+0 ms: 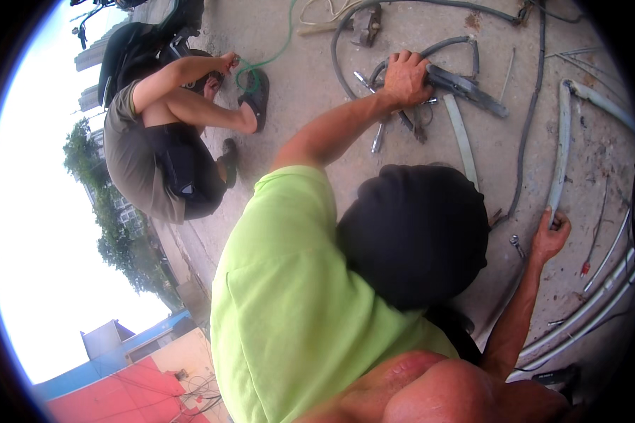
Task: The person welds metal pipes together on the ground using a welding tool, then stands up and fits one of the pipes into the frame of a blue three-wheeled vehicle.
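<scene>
My left hand (407, 79) reaches out from a lime-green sleeve and is closed on one end of a dark grey bar-like tool (469, 92), whose exact kind I cannot make out. A shiny cross-shaped socket wrench (378, 134) lies beside that hand, partly hidden under my wrist. At the right, the fingers of my right hand (550, 236) pinch the near end of a long pale grey strip (563, 151). This strip bends sharply at its far end and runs on toward the right. A rounded black cloth-covered shape (413, 236) hides the ground between my arms.
Another person (159, 151) crouches at the left by a motorcycle (130, 56), fingers at a green cord (279, 53). A hammer (365, 27), a black cable (525, 134), a flat pale strip (462, 137), a small wrench (517, 245) and white tubes (578, 317) lie on the concrete.
</scene>
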{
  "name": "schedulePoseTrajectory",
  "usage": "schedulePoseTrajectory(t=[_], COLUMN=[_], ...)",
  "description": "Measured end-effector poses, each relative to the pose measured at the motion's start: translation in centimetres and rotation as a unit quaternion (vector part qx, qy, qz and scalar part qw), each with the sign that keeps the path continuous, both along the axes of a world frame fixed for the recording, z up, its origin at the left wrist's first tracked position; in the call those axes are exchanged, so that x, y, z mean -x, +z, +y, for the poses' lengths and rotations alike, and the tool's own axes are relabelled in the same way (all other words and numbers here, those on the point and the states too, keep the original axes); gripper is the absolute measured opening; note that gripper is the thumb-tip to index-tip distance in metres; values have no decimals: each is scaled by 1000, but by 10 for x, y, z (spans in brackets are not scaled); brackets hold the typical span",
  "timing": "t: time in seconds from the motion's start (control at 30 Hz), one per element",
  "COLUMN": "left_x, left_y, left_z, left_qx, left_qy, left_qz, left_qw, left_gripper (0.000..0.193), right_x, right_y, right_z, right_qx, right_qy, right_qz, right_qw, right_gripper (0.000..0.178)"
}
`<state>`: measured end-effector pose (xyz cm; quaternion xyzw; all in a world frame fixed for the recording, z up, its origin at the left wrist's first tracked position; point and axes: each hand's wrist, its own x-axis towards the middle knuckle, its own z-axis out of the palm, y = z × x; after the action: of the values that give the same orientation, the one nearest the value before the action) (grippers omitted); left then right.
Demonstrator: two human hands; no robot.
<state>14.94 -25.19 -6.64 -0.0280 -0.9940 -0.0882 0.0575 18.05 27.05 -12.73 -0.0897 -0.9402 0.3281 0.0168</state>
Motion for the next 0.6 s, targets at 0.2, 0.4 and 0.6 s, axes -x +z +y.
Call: schedulePoseTrajectory(t=[0.2,0.4,0.6], left_x=[4,4,3], left_y=[1,4,0], left_z=[2,4,3], left_qx=[2,-1,-4], left_qy=[-2,2,5], left_qz=[-10,-16,-17], left_qw=[1000,1000,1000], left_gripper=[43,42,42], right_x=[0,0,0], right_y=[0,-1,-1], right_z=[2,3,3], right_qx=[-3,-4,-4], right_qy=[-5,-6,0], right_qz=[5,-5,4], right_qw=[1000,1000,1000], right_gripper=[43,43,43])
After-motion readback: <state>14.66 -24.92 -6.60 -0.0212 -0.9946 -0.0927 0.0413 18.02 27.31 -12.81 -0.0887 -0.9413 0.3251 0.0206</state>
